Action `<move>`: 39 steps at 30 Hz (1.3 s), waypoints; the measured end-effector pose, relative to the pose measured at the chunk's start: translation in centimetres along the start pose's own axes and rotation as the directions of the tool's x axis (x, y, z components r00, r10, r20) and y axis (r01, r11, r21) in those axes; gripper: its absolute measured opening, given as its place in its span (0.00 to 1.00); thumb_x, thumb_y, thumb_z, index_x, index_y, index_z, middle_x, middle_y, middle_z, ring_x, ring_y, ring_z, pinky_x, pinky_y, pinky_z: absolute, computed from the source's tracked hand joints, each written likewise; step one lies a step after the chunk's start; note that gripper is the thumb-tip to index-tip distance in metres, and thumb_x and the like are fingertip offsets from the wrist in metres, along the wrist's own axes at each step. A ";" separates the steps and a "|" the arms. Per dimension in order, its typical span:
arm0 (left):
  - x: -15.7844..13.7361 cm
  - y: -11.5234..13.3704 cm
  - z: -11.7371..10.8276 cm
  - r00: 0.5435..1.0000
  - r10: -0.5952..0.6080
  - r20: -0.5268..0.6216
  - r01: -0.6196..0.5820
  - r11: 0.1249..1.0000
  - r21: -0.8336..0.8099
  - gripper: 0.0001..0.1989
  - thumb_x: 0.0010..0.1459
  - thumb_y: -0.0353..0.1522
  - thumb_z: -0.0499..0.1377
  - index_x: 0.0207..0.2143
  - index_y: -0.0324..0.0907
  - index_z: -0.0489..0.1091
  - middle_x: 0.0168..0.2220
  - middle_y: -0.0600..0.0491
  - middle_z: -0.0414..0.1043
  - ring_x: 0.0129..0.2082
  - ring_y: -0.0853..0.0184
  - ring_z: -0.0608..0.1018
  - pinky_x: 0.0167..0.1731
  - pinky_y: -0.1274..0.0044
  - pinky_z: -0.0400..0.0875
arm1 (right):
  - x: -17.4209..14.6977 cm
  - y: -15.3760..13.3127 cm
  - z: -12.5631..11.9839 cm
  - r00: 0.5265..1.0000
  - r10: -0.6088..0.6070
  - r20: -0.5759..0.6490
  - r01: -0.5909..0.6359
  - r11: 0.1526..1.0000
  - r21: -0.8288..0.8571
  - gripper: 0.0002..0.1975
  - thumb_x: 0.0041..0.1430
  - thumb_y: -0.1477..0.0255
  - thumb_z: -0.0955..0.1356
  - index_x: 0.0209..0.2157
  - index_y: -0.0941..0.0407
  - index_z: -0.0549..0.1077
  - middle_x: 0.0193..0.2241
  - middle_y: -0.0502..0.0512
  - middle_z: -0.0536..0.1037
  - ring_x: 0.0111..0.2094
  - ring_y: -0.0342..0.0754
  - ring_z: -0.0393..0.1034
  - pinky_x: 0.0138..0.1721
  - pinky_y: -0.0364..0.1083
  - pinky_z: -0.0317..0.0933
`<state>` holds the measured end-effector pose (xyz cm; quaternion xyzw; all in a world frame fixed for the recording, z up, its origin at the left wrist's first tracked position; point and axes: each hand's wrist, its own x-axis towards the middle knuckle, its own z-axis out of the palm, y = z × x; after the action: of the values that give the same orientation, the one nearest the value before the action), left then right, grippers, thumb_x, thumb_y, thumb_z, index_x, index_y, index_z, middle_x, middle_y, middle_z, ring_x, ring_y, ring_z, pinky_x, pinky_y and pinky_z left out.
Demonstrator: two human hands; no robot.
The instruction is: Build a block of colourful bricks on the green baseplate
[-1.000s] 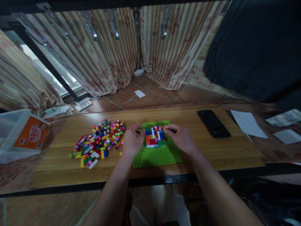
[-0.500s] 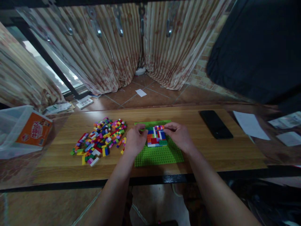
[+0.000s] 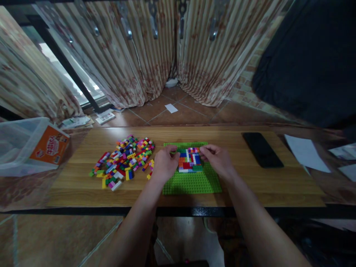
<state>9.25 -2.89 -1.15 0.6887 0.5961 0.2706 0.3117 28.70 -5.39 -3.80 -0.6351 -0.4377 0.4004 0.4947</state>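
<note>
A green studded baseplate [image 3: 191, 183] lies on the wooden table. Joined toy bricks [image 3: 190, 161] in red, white, blue, orange and green form a compact patch on its upper half. At the patch's left edge is my left hand [image 3: 164, 163], with its thumb and forefinger apart and nothing visible between them. My right hand [image 3: 218, 157] is at the upper right corner of the patch, thumb and forefinger closed together in a pinch. What sits between those fingertips, if anything, is too small to make out.
Left of the baseplate spreads a pile of loose toy bricks [image 3: 122, 161]. A black phone [image 3: 262, 150] and a white paper sheet [image 3: 306, 151] lie to the right. Beyond the table's left end stands a clear plastic bin [image 3: 23, 146] with an orange label. Striped curtains [image 3: 139, 66] hang behind.
The camera view has turned slightly, so everything sits a little further right in the picture. Both hands stay at the same edges of the brick patch, with little visible movement.
</note>
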 end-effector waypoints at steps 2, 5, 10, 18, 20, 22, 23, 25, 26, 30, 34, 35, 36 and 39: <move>0.0 0.0 0.0 1.000 0.002 0.003 -0.002 1.000 0.001 0.12 0.58 0.27 0.58 0.44 0.39 0.76 0.44 0.48 0.80 0.41 0.60 0.81 0.46 0.70 0.74 | 0.1 0.1 0.2 1.000 0.005 -0.013 -0.005 1.000 -0.027 0.16 0.49 0.57 0.71 0.30 0.56 0.78 0.22 0.53 0.79 0.23 0.45 0.72 0.27 0.45 0.65; -0.1 0.0 0.2 1.000 0.005 0.004 -0.005 1.000 0.005 0.12 0.57 0.27 0.59 0.44 0.39 0.76 0.44 0.47 0.80 0.42 0.60 0.81 0.47 0.70 0.74 | 0.2 0.2 0.3 1.000 0.008 -0.015 -0.008 0.998 -0.063 0.16 0.50 0.58 0.71 0.31 0.57 0.79 0.23 0.53 0.79 0.23 0.45 0.71 0.26 0.44 0.64; -0.3 0.2 0.2 1.000 -0.003 0.028 0.003 1.000 0.003 0.13 0.57 0.27 0.59 0.45 0.39 0.75 0.45 0.47 0.79 0.44 0.61 0.80 0.49 0.70 0.73 | 0.2 0.1 0.3 1.000 0.019 -0.003 -0.019 0.998 -0.068 0.16 0.50 0.58 0.71 0.33 0.57 0.80 0.24 0.53 0.80 0.24 0.45 0.71 0.26 0.44 0.64; -0.7 0.7 0.3 1.000 -0.020 0.021 0.019 0.999 0.031 0.14 0.58 0.26 0.59 0.47 0.37 0.74 0.45 0.46 0.79 0.46 0.61 0.80 0.50 0.72 0.72 | 0.2 -0.4 0.4 0.998 0.056 -0.017 -0.057 0.995 -0.077 0.18 0.48 0.59 0.72 0.34 0.58 0.81 0.24 0.54 0.80 0.24 0.46 0.71 0.24 0.44 0.63; -0.7 0.7 0.4 1.000 -0.021 0.018 0.020 0.999 0.032 0.15 0.58 0.27 0.59 0.48 0.37 0.74 0.45 0.46 0.79 0.46 0.61 0.80 0.50 0.71 0.72 | 0.2 -0.4 0.5 0.998 0.058 -0.024 -0.060 0.995 -0.085 0.17 0.48 0.60 0.72 0.34 0.58 0.81 0.24 0.54 0.80 0.24 0.46 0.72 0.24 0.44 0.63; -0.7 0.6 0.5 1.000 -0.024 0.015 0.023 0.999 0.030 0.15 0.58 0.27 0.59 0.48 0.37 0.74 0.45 0.46 0.79 0.46 0.60 0.80 0.50 0.71 0.72 | 0.2 -0.5 0.6 0.998 0.061 -0.026 -0.063 0.994 -0.086 0.16 0.48 0.60 0.72 0.33 0.58 0.81 0.23 0.54 0.80 0.24 0.46 0.72 0.24 0.44 0.63; -0.7 0.5 0.5 1.000 -0.024 0.014 0.024 0.999 0.027 0.15 0.57 0.27 0.59 0.48 0.37 0.74 0.45 0.46 0.79 0.46 0.60 0.80 0.50 0.71 0.72 | 0.2 -0.5 0.6 0.998 0.062 -0.023 -0.064 0.995 -0.083 0.16 0.48 0.60 0.72 0.33 0.58 0.81 0.23 0.54 0.80 0.24 0.46 0.72 0.24 0.44 0.63; -0.6 0.4 0.6 1.000 -0.025 0.014 0.025 1.000 0.018 0.15 0.57 0.26 0.59 0.48 0.37 0.74 0.45 0.46 0.79 0.46 0.60 0.80 0.50 0.71 0.72 | 0.2 -0.4 0.5 0.998 0.065 -0.018 -0.067 0.995 -0.078 0.16 0.48 0.60 0.72 0.33 0.58 0.81 0.24 0.54 0.80 0.24 0.46 0.72 0.24 0.44 0.63; -0.6 0.4 0.6 1.000 -0.024 0.015 0.024 1.000 0.012 0.15 0.57 0.26 0.59 0.48 0.37 0.74 0.45 0.46 0.79 0.46 0.60 0.80 0.50 0.71 0.72 | 0.2 -0.3 0.5 0.998 0.067 -0.015 -0.068 0.995 -0.079 0.17 0.48 0.59 0.72 0.33 0.58 0.81 0.24 0.54 0.80 0.24 0.46 0.72 0.24 0.44 0.63; -0.6 0.4 0.5 1.000 -0.022 0.023 0.022 1.000 0.001 0.15 0.57 0.26 0.59 0.47 0.36 0.74 0.45 0.45 0.79 0.45 0.60 0.80 0.50 0.70 0.72 | 0.3 0.0 0.1 0.998 0.060 0.025 -0.058 0.996 -0.075 0.20 0.48 0.55 0.72 0.34 0.58 0.80 0.24 0.53 0.79 0.26 0.46 0.72 0.26 0.44 0.63; -0.6 0.6 0.4 0.999 -0.023 0.036 0.023 1.000 -0.005 0.15 0.57 0.26 0.59 0.47 0.36 0.74 0.45 0.45 0.79 0.45 0.59 0.80 0.50 0.69 0.72 | 0.3 0.0 0.0 0.997 0.068 0.021 -0.067 0.997 -0.045 0.24 0.49 0.48 0.69 0.29 0.58 0.79 0.23 0.54 0.78 0.25 0.44 0.70 0.25 0.43 0.63; -0.6 0.6 0.3 0.999 -0.022 0.038 0.022 1.000 -0.005 0.15 0.57 0.26 0.59 0.47 0.35 0.74 0.45 0.45 0.79 0.45 0.59 0.80 0.50 0.69 0.72 | 0.4 0.0 0.0 0.997 0.078 0.009 -0.077 0.996 -0.047 0.25 0.49 0.47 0.69 0.28 0.58 0.78 0.23 0.54 0.77 0.24 0.44 0.69 0.25 0.43 0.62; -0.6 0.6 0.3 0.999 -0.018 0.039 0.019 1.000 -0.004 0.15 0.58 0.26 0.59 0.48 0.35 0.74 0.45 0.45 0.79 0.45 0.59 0.80 0.50 0.69 0.72 | 0.4 0.0 0.1 0.996 0.085 0.001 -0.085 0.995 -0.059 0.26 0.50 0.47 0.68 0.28 0.58 0.78 0.22 0.54 0.77 0.24 0.44 0.68 0.24 0.43 0.62; -0.7 0.6 0.3 0.999 -0.016 0.038 0.016 1.000 -0.002 0.15 0.58 0.26 0.58 0.48 0.35 0.74 0.45 0.45 0.79 0.45 0.60 0.80 0.50 0.69 0.72 | 0.6 -0.1 0.3 0.997 0.075 0.005 -0.073 0.986 -0.149 0.26 0.51 0.47 0.68 0.28 0.57 0.79 0.23 0.53 0.77 0.23 0.44 0.68 0.24 0.43 0.61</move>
<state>9.76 -3.63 -0.92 0.6886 0.5952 0.2557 0.3260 28.56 -4.77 -3.85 -0.6840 -0.4452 0.3880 0.4283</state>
